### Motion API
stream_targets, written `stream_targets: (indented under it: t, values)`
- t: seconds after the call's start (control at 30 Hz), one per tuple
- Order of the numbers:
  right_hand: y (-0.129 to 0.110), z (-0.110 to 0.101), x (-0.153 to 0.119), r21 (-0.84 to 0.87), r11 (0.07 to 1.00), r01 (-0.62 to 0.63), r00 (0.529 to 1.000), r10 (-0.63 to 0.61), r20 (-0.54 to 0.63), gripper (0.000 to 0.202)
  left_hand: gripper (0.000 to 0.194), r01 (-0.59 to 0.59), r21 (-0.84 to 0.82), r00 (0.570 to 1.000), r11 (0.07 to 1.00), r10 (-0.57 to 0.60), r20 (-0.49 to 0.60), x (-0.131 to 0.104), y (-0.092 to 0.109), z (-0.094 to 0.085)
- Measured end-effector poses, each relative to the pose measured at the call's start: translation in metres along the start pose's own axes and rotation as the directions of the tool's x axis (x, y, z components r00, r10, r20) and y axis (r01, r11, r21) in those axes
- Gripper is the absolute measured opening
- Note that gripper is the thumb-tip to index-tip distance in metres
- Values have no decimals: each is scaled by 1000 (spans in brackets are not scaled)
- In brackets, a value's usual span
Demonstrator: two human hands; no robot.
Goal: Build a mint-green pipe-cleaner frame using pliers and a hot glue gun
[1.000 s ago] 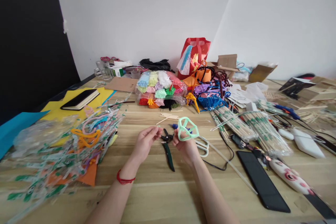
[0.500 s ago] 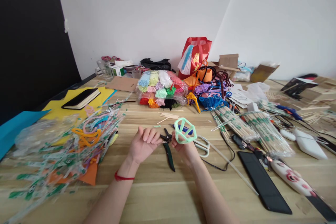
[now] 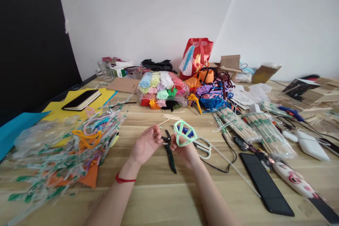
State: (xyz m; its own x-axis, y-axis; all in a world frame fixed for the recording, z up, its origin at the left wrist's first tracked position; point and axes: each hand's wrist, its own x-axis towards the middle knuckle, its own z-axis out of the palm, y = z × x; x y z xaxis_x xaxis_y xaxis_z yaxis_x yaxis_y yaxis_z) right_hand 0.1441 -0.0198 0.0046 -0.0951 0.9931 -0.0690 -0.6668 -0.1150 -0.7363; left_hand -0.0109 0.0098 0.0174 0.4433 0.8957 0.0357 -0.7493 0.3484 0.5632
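Note:
A mint-green open frame (image 3: 185,133), bent into a faceted ring shape, is in my right hand (image 3: 185,150), whose fingers close on its lower left side. My left hand (image 3: 146,144), with a red string at the wrist, has its palm turned up and its fingers curled loosely apart, with nothing seen in it. Between the hands, dark-handled pliers (image 3: 169,152) lie on the wooden table. White-handled scissors (image 3: 203,148) rest just right of my right hand, and a blue object (image 3: 186,130) is partly hidden behind the green frame.
Plastic wrappers and fuzzy strips (image 3: 76,155) cover the left side, near a black notebook (image 3: 82,99). Bundled coloured stems (image 3: 162,90) stand behind. Bagged sticks (image 3: 267,134) and a black phone (image 3: 266,183) lie on the right.
My left hand's fingers have loosened from a tighter curl and turned palm up. The green frame has shifted slightly left and tilted with my right hand.

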Motion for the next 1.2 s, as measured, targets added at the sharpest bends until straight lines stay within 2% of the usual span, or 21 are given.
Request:
stream_targets:
  t: [0.1,0.23,0.33,0.47,0.53,0.63,0.77,0.83,0.9,1.0,1.2]
  values:
    - [-1,1,-1,7,1000,-6,1000,6,-4,18,22,-46,87,998,995,50,-44,3,-3,-1]
    - [-2,4,-1,3,1000,-8,1000,8,2,21,24,-124,348,979,929,173,-111,5,-11,-3]
    - [-2,4,-1,-42,999,1,1000,-1,16,22,18,-128,506,976,853,199,-88,4,-16,-5]
    - [-2,4,-1,-61,998,-19,999,21,34,20,36,-132,596,984,792,177,-18,4,-18,-4]
    - [-3,3,-1,-32,999,-27,999,28,36,21,26,-209,690,969,693,243,49,4,-18,-2]
    - [-4,2,-1,27,998,-49,999,48,21,20,17,-362,825,906,434,373,200,3,-19,0]
    - [-7,0,-1,126,988,-92,995,88,37,20,22,-467,883,804,56,443,397,2,-21,-3]
    - [-8,0,-1,126,988,-94,995,91,31,24,26,-479,874,773,-78,433,463,2,-22,-7]
    - [-6,0,1,78,994,-79,997,79,-7,22,30,-484,862,756,-153,423,500,3,-23,-10]
    - [-2,-1,4,-35,997,-68,996,66,-62,21,33,-488,848,744,-204,410,527,3,-23,-14]
    - [3,-3,7,-193,979,-59,986,28,-161,24,27,-455,854,780,-251,351,518,2,-23,-14]
